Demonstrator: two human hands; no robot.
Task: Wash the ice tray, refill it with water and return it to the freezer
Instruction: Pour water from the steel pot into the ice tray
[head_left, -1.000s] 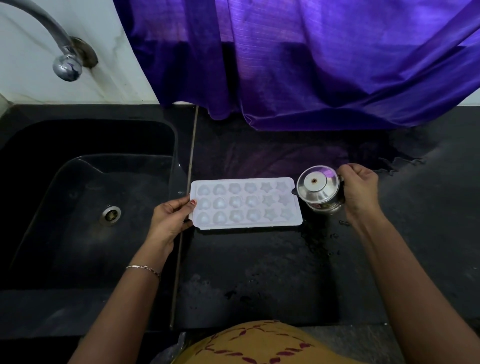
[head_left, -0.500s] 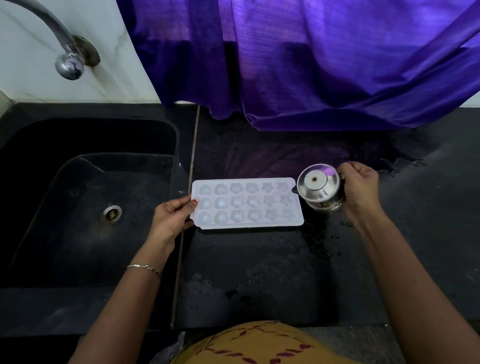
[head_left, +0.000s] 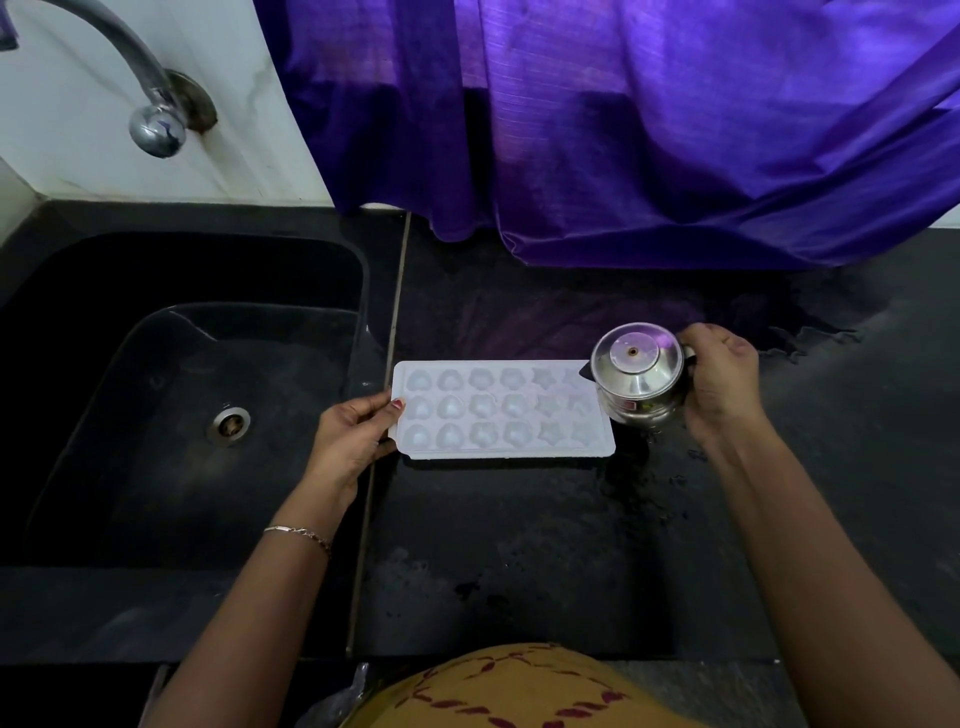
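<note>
A white ice tray (head_left: 501, 410) with heart, flower and star moulds lies flat on the wet black counter (head_left: 519, 545), just right of the sink. My left hand (head_left: 353, 439) pinches its left end, thumb on the rim. My right hand (head_left: 722, 379) grips the handle of a small lidded steel jug (head_left: 639, 379), which hangs tilted at the tray's right end, spout over the top right corner. Whether water runs from the spout is too small to tell.
A deep black sink (head_left: 182, 395) with a round drain (head_left: 228, 425) fills the left side, and a steel tap (head_left: 156, 122) curves over its back. A purple curtain (head_left: 649, 130) hangs down onto the counter behind the tray. Water spots lie around the jug.
The jug has shifted slightly left and tipped, so its spout now overlaps the tray's right corner. The left hand and tray have stayed put.
</note>
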